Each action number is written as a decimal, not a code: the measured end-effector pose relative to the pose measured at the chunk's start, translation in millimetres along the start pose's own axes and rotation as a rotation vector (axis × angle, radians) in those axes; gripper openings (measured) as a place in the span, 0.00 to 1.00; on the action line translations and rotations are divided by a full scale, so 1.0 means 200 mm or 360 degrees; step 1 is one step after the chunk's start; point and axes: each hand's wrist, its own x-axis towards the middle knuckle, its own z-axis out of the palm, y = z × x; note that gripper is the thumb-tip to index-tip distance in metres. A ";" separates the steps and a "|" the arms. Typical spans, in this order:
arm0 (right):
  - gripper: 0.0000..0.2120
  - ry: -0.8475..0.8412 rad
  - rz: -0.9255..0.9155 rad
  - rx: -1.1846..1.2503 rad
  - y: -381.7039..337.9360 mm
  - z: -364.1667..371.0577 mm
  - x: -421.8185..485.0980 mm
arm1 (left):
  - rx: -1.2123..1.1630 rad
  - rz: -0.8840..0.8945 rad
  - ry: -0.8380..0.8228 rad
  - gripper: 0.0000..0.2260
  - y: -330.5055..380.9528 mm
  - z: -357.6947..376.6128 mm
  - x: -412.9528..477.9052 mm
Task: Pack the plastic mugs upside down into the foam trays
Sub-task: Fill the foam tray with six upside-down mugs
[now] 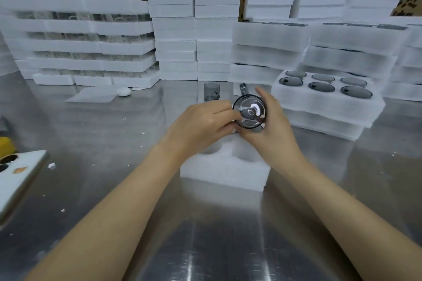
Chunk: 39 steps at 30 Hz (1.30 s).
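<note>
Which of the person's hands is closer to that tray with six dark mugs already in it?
The right hand. It grips a mug just left of the filled tray, while the left hand pinches the same mug from the far side, farther left.

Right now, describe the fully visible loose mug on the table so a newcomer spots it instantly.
On the steel table, look just past the near foam tray. A smoky grey mug stands on bare metal, left of the held mug; nothing holds it and no foam surrounds it.
</note>
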 end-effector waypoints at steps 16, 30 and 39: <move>0.37 -0.0312 -0.0214 0.0255 -0.03 -0.10 0.01 | -0.0210 -0.0414 0.0113 0.25 0.01 -0.01 -0.02; 0.29 -0.1118 0.0156 0.0516 -0.04 -0.24 0.03 | -0.0077 -0.0672 0.0462 0.19 0.00 -0.01 -0.03; 0.24 -0.1392 -0.0130 0.0290 -0.07 -0.25 0.03 | -0.0087 -0.0686 0.0465 0.18 -0.01 0.01 -0.03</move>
